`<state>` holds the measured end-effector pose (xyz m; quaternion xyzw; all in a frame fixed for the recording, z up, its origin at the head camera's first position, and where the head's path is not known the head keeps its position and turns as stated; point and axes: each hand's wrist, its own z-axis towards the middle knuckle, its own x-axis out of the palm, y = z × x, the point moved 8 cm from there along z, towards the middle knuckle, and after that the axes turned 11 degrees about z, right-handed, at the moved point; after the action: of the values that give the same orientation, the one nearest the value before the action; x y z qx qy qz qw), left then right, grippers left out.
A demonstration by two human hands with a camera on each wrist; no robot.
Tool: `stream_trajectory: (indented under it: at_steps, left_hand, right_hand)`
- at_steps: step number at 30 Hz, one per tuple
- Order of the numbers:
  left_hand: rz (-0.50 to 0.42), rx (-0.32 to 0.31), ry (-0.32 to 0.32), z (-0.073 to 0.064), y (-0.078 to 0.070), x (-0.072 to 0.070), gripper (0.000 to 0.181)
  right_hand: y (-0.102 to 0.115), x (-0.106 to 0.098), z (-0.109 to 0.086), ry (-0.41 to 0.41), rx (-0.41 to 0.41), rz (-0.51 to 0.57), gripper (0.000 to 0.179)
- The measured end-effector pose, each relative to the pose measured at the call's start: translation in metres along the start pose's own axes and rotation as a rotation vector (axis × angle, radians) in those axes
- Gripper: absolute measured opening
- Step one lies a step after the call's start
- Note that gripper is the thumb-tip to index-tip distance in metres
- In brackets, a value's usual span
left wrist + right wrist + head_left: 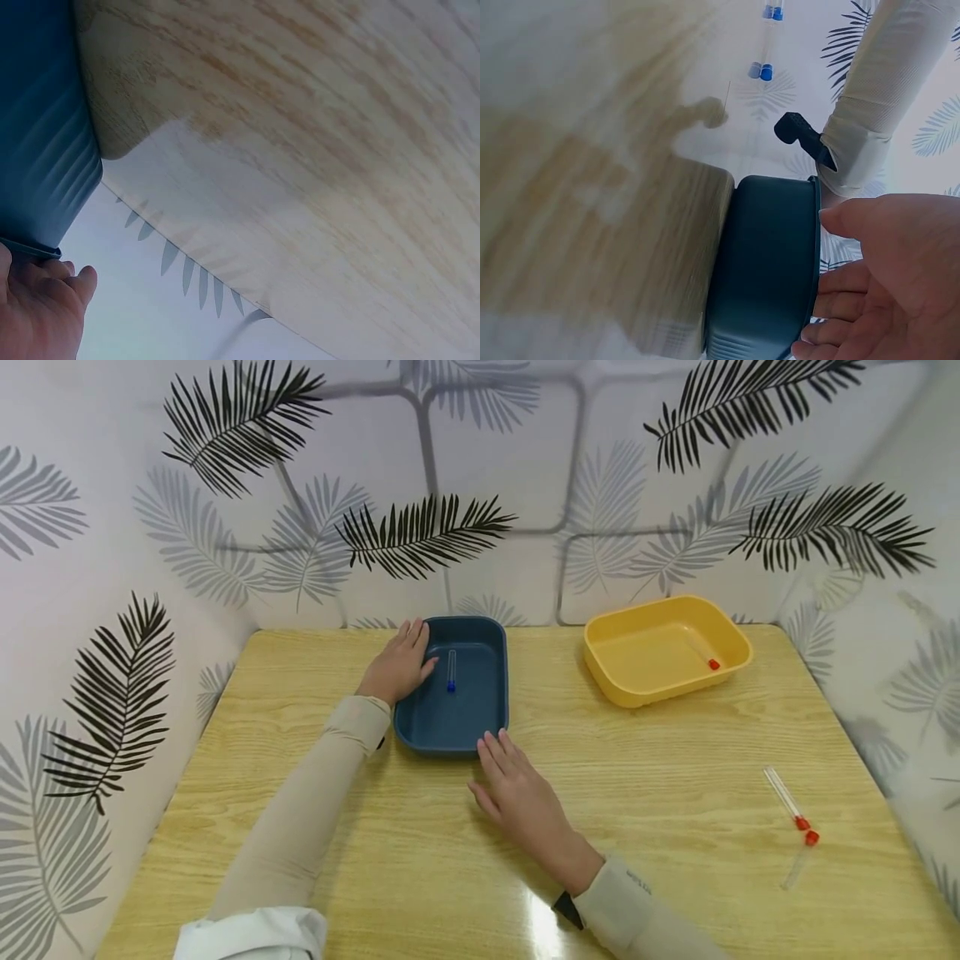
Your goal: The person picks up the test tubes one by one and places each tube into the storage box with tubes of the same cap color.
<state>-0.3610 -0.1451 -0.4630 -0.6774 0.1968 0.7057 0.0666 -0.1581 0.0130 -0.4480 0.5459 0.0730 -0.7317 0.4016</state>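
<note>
A dark blue tray (454,718) stands toward the back of the table, holding one clear tube with a blue cap (452,685). My left hand (397,664) lies along the tray's left rim, fingers straight and together, thumb reaching over the inside. At the near right corner, my right hand (525,797) has its straight fingertips right at the rim, thumb spread apart. The right wrist view shows that right hand (900,277) beside the tray's outer wall (769,255). In the left wrist view, fingers (46,307) meet the rim.
A yellow tray (637,689) at the back right holds a clear tube with a red cap (714,664). Two more red-capped tubes (783,797) lie on the right of the wooden table (675,760). Blue caps (766,72) show beyond the blue tray in the right wrist view.
</note>
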Motion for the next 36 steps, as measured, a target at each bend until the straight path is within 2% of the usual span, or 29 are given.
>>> stream_trajectory:
  at_steps: [5, 19, 27, 36]
  left_hand:
    - [-0.009, -0.005, -0.020, -0.001, -0.001, -0.002, 0.065]
    - [-0.002, -0.006, -0.006, -0.010, -0.007, -0.001, 0.066]
    - [-0.041, -0.005, -0.064, -0.021, -0.015, -0.001, 0.066]
    - [-0.016, -0.005, -0.067, -0.026, -0.018, -0.005, 0.066]
  right_hand:
    - [0.002, -0.003, 0.000, -0.026, -0.010, -0.001, 0.053]
    - [0.005, -0.002, -0.010, -0.050, 0.019, 0.009, 0.053]
    - [0.014, -0.004, -0.021, -0.048, 0.056, 0.011, 0.054]
    - [0.015, -0.005, -0.024, -0.048, 0.059, 0.027, 0.054]
